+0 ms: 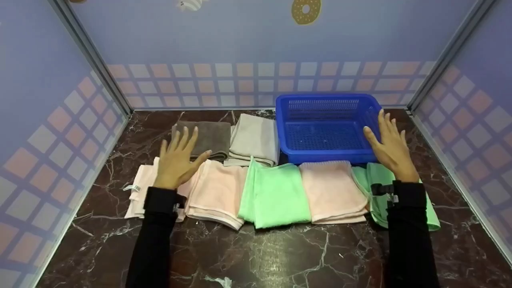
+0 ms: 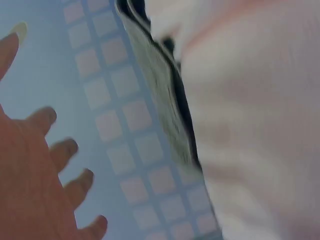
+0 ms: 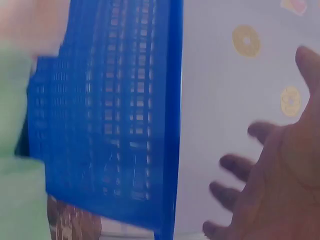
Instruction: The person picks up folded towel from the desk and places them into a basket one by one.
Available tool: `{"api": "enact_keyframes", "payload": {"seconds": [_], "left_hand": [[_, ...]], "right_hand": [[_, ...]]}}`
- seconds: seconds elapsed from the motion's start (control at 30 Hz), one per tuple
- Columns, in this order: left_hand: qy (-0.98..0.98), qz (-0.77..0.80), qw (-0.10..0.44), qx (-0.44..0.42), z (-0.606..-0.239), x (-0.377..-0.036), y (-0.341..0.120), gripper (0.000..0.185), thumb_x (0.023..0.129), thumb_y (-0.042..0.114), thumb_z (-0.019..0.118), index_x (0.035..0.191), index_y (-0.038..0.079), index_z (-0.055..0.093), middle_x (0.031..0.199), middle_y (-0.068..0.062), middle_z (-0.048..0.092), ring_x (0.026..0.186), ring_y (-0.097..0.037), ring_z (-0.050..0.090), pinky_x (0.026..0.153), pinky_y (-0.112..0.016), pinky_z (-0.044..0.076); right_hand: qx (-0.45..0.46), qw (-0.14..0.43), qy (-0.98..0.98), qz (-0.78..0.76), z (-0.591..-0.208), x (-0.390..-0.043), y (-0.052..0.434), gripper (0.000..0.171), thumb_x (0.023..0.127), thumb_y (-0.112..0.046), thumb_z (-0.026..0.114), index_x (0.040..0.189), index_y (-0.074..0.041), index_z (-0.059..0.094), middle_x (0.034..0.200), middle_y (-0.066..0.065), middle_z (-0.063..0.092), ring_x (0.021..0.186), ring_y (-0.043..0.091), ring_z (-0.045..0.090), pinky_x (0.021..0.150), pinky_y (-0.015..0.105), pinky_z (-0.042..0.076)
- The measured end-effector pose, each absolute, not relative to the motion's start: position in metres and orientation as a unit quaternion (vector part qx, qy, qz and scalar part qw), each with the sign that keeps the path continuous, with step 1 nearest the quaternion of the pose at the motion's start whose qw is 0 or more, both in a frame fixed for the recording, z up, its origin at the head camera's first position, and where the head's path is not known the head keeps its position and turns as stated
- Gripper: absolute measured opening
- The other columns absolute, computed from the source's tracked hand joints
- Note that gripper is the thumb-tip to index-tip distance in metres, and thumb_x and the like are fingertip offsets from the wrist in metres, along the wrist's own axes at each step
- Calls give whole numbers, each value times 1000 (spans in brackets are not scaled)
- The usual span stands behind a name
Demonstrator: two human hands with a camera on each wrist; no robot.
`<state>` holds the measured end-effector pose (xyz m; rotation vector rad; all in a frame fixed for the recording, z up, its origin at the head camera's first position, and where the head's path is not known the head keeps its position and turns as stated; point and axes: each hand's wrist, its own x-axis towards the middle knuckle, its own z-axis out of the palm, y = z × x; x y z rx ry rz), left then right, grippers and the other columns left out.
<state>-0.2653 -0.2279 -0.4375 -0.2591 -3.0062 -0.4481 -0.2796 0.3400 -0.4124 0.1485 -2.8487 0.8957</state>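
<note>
My left hand (image 1: 176, 162) is held up with straight, spread fingers above the leftmost pink towel (image 1: 140, 196), near the folded brown towel (image 1: 212, 138). On the other side my right hand (image 1: 394, 150), fingers also extended, hovers by the right rim of the blue plastic basket (image 1: 328, 156). Neither hand holds anything. Along the front lie folded towels: a pink one (image 1: 218, 192), a bright green one (image 1: 280, 196), another pink one (image 1: 334, 190) and green cloth (image 1: 378, 180) partly hidden under my right forearm. A grey-white folded towel (image 1: 256, 138) lies left of the basket.
The dark marbled tabletop (image 1: 280, 256) carries all of this. Blue tiled-pattern panels enclose it at the back (image 1: 248, 40), left (image 1: 60, 120) and right (image 1: 476, 92). The basket stands close to the back panel, with nothing visible inside.
</note>
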Motion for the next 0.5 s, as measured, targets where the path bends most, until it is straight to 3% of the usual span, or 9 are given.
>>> {"api": "enact_keyframes", "payload": {"seconds": [0.1, 0.17, 0.23, 0.33, 0.43, 0.5], "left_hand": [[-972, -215, 28, -91, -443, -263, -197, 88, 104, 67, 38, 167, 12, 11, 169, -24, 21, 155, -46, 24, 124, -69, 13], [-956, -277, 4, -97, -447, -257, -170, 87, 103, 60, 48, 166, 8, 16, 157, -28, 42, 141, -48, 45, 117, -68, 34], [-940, -320, -26, -112, -452, -250, -143, 89, 101, 55, 58, 164, 6, 20, 147, -27, 54, 130, -44, 57, 109, -60, 48], [-939, -309, -58, -141, -458, -237, -110, 98, 95, 51, 69, 165, 6, 18, 141, -26, 59, 116, -41, 66, 98, -53, 57], [-952, -251, -45, -167, -465, -225, -91, 108, 89, 49, 78, 165, 4, 16, 147, -34, 51, 115, -46, 66, 102, -55, 55], [-960, -223, -33, -165, -469, -219, -84, 113, 85, 47, 83, 165, 4, 16, 142, -39, 51, 107, -48, 67, 96, -56, 57]], "right_hand": [[31, 76, -940, 331, -412, -276, 319, 89, 105, -67, 27, 164, -13, -14, 171, 21, -10, 158, 43, -10, 124, 66, -12], [27, 86, -934, 346, -411, -272, 298, 93, 104, -69, 28, 164, -11, -14, 171, 21, -7, 159, 45, -5, 125, 67, -7], [38, 104, -931, 349, -413, -265, 274, 96, 103, -70, 33, 164, -9, -10, 171, 23, -1, 159, 46, 3, 124, 70, 1], [85, 135, -930, 330, -419, -253, 236, 97, 101, -65, 49, 165, -4, 11, 167, 28, 24, 153, 45, 27, 122, 70, 22], [154, 111, -931, 312, -431, -239, 204, 81, 99, -55, 61, 154, 0, 40, 142, 26, 55, 124, 38, 57, 104, 59, 50], [194, 66, -932, 298, -441, -231, 188, 67, 98, -48, 66, 140, 2, 54, 122, 23, 66, 101, 33, 65, 89, 50, 58]]}}
